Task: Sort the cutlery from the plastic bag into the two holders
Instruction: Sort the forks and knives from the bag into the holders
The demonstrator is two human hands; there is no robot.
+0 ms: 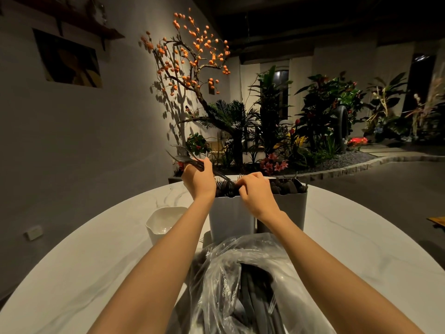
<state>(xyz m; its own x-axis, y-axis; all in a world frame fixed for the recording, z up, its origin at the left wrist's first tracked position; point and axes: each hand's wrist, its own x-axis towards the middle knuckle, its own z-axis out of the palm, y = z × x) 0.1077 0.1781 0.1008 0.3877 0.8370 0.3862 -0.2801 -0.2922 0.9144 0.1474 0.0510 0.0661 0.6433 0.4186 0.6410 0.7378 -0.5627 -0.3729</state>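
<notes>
At the centre of the frame we see two grey holders side by side on the white marbled desk (pixel 91 256). The left holder (pixel 228 218) is packed with black forks, tines up, and the right holder (pixel 292 208), touching it, shows dark rounded cutlery tops at its rim.

The left hand (pixel 198 180) is raised just above and left of the left holder, its fingers curled round a bundle of black forks (pixel 185 157) whose tines fan out toward the upper left. The right hand (pixel 256 189) sits over the seam between the two holders, fingers curled down at the left holder's rim and pinching one dark piece there; we cannot tell which kind of piece it is.

At the bottom centre, between the two forearms, lies the clear plastic bag (pixel 231 280), crumpled and open, with more black cutlery (pixel 255 292) lying inside it. A white ceramic cup (pixel 163 222) with an angular rim stands on the desk just left of the left holder, apart from it.

Behind the desk, in the upper half, there is a branch with orange fruits (pixel 190 51) against a lit wall and a bed of green plants (pixel 313 121) stretching right
</notes>
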